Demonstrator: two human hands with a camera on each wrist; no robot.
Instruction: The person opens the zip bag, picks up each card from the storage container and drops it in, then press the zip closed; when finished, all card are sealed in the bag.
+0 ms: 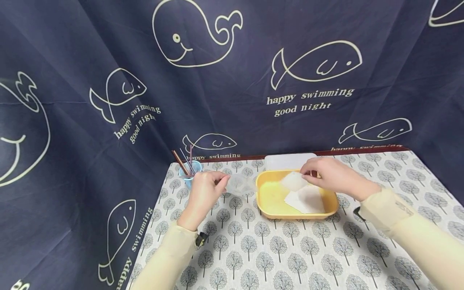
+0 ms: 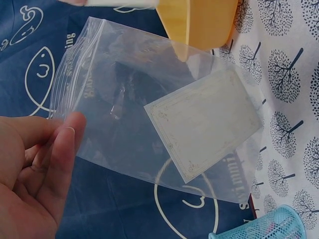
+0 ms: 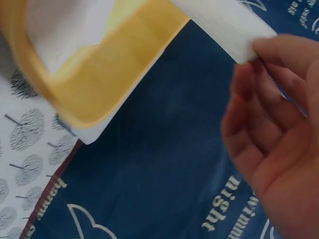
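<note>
My left hand pinches a clear zip bag by its zip-edge corner, between thumb and fingers. Inside the bag lies a pale card with a thin ornamental border, slanted toward the far end. Over the yellow tray, my right hand pinches a white card at one edge between thumb and fingertips. The right wrist view shows this white card nearly edge-on. More white cards lie in the right part of the tray.
A blue mesh cup holding several thin sticks stands at the table's back left, beyond my left hand. Behind the tray is a flat white item. The tree-print tablecloth meets a dark blue curtain at the back and left.
</note>
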